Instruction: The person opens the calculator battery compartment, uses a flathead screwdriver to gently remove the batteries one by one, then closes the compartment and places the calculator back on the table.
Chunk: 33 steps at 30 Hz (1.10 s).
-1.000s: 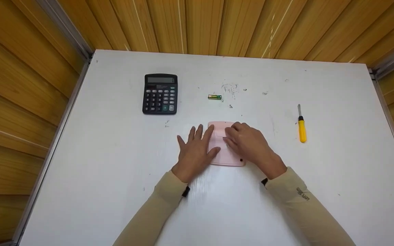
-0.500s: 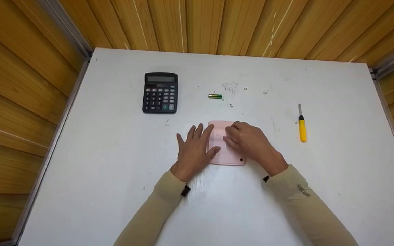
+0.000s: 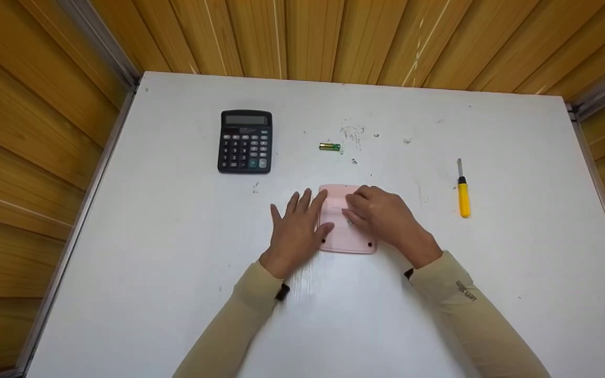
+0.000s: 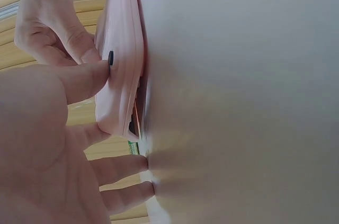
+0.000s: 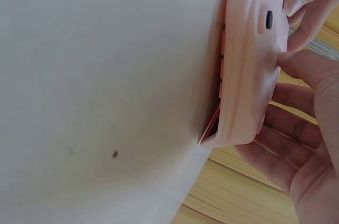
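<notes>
A pink calculator (image 3: 346, 236) lies face down, its keys showing at the underside edge in the right wrist view. My left hand (image 3: 296, 231) has its fingers spread, thumb on the calculator's back and index finger along its left edge; the other fingertips touch the table in the left wrist view. My right hand (image 3: 386, 215) bends over the upper back, thumb and fingers pinching at the battery cover (image 3: 338, 203). The palm side of this hand and part of the cover are hidden in the head view. Small black feet (image 5: 269, 20) dot the back.
A black calculator (image 3: 245, 142) lies face up at the back left. Beyond the pink one is a green and gold battery (image 3: 330, 147). A yellow-handled screwdriver (image 3: 463, 197) lies to the right. Wood-patterned walls (image 3: 313, 42) border the white table (image 3: 150, 236).
My left hand has shifted slightly left, its thumb uncovering a black foot near the pink calculator's lower left corner. The right hand stays at the cover with little visible motion.
</notes>
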Available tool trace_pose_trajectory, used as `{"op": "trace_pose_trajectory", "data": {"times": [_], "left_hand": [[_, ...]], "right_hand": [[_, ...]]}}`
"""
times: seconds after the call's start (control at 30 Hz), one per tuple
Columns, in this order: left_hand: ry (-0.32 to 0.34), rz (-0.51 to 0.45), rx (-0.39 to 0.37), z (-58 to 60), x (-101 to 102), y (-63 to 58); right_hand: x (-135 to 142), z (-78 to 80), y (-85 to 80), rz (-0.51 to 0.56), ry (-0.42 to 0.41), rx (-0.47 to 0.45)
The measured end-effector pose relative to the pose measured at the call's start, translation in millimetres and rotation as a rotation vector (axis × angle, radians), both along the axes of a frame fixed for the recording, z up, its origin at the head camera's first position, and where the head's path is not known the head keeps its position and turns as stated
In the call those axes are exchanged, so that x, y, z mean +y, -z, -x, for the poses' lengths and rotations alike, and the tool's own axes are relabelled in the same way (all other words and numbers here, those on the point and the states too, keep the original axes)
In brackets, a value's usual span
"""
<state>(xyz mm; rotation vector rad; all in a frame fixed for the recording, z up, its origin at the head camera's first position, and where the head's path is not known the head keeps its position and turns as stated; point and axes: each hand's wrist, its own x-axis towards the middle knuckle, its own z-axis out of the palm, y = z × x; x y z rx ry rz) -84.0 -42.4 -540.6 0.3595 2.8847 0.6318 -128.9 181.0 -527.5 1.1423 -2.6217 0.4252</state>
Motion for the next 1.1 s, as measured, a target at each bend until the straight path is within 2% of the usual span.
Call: {"op": "trace_pose_trajectory", "data": {"times": [0.27,0.6,0.87,1.1], "left_hand": [[0.012,-0.035,-0.029,0.6,-6.2,-2.7],[0.0,-0.049,-0.043,0.7,-4.7,-1.7],[0.014,-0.05,-0.016,0.7,-5.6,-0.7],[0.013,-0.048,-0.021,0.7,-6.0,-0.6]], "right_hand": [[0.0,0.6,1.6,0.018,-0.012,-0.001],[1.1,1.3,1.6,0.019,-0.013,0.007],[3.5,2.5,0.6,0.032,-0.035,0.012],[2.7,3.5,-0.5,0.019,-0.038,-0.007]]}}
